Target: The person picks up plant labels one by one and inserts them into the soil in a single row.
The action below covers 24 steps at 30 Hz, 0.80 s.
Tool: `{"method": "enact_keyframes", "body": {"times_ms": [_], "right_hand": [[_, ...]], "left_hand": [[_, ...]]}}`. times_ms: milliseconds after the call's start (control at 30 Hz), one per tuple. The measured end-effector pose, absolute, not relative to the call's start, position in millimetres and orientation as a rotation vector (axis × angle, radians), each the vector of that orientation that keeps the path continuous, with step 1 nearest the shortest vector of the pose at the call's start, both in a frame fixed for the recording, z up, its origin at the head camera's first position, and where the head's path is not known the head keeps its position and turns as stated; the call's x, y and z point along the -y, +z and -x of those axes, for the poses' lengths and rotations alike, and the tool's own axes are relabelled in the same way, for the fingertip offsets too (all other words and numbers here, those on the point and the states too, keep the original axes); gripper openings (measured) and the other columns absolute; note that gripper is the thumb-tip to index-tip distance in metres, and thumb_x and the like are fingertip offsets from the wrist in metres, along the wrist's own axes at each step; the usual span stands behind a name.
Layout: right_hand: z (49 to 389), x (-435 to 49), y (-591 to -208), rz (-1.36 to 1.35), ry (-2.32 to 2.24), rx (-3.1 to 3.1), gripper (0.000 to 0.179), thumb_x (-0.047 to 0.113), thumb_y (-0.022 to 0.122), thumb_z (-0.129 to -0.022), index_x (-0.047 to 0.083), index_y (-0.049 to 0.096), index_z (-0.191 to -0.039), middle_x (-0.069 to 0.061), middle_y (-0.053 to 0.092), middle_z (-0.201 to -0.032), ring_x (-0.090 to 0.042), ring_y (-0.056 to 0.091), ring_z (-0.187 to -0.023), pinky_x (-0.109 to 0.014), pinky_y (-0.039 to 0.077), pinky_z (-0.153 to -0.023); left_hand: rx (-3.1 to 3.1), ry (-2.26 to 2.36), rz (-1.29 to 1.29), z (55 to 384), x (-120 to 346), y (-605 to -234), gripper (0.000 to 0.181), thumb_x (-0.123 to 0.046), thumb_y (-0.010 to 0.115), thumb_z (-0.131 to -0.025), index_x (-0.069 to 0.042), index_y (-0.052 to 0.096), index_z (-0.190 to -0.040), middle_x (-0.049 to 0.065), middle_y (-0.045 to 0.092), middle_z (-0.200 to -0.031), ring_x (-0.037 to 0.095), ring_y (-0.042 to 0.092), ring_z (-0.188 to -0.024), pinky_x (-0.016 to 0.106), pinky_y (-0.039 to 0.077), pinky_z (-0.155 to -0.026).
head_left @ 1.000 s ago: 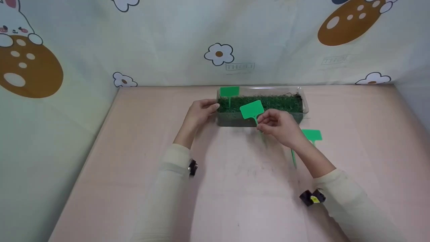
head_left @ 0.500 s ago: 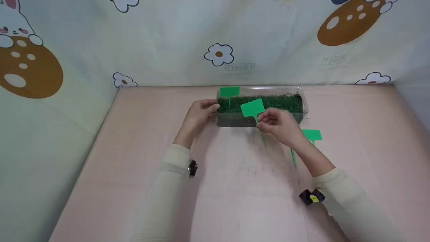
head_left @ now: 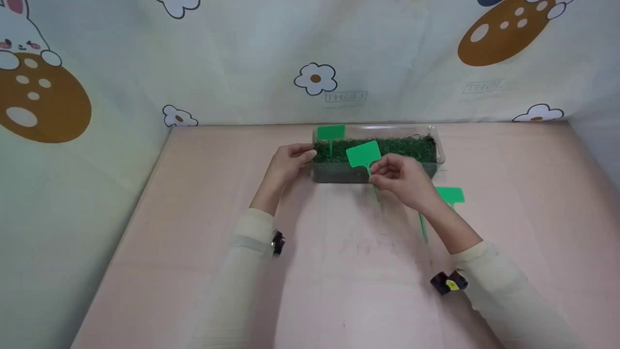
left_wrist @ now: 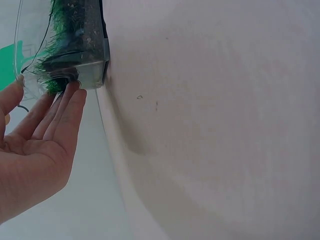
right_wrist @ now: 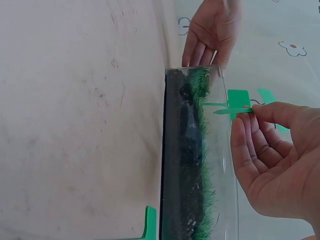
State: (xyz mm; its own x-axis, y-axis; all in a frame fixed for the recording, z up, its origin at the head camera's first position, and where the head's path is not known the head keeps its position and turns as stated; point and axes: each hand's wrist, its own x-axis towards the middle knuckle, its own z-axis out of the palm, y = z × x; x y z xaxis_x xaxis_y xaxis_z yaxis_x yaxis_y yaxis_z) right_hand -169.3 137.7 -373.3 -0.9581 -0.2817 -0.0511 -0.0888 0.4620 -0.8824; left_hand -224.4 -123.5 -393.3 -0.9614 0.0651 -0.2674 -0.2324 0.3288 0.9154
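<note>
A clear plastic box point(head_left: 339, 175) holds dark soil and a strip of grass point(head_left: 404, 147). My left hand point(head_left: 286, 164) touches its left end; in the left wrist view the fingers point(left_wrist: 64, 117) lie straight against the end wall, with the thumb near the upper rim. Between thumb and fingertips, my right hand point(head_left: 404, 182) pinches the stem of a green plant label point(head_left: 363, 154). This label tilts in front of the box, its pointed stem tip over the grass in the right wrist view. Another green plant label point(head_left: 331, 132) stands upright in the grass near the left end.
A third green plant label point(head_left: 450, 195) lies on the pink table point(head_left: 368, 291), partly hidden under my right forearm. Behind the box rises a pale wall covering point(head_left: 242, 72) printed with flowers. Small cameras are strapped to both sleeves.
My right hand has risen very slightly, carrying the pinched plant label with it. The left hand, the box and the other labels stay where they were.
</note>
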Motion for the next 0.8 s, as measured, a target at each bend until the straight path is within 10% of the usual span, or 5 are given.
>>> {"method": "enact_keyframes", "body": {"times_ms": [800], "right_hand": [[171.7, -136.4, -374.8, 0.391, -1.670, -2.504, 0.017, 0.009, 0.070, -0.093, -0.001, 0.066, -0.106, -0.012, 0.076, -0.096, -0.010, 0.073, -0.087, -0.019, 0.059, -0.078]], "left_hand": [[-2.333, 1.694, 0.145, 224.4, 122.3, -394.7, 0.043, -0.024, 0.059, -0.102, -0.006, 0.056, -0.141, 0.013, 0.059, -0.141, 0.023, 0.059, -0.129, 0.035, 0.049, -0.108]]}}
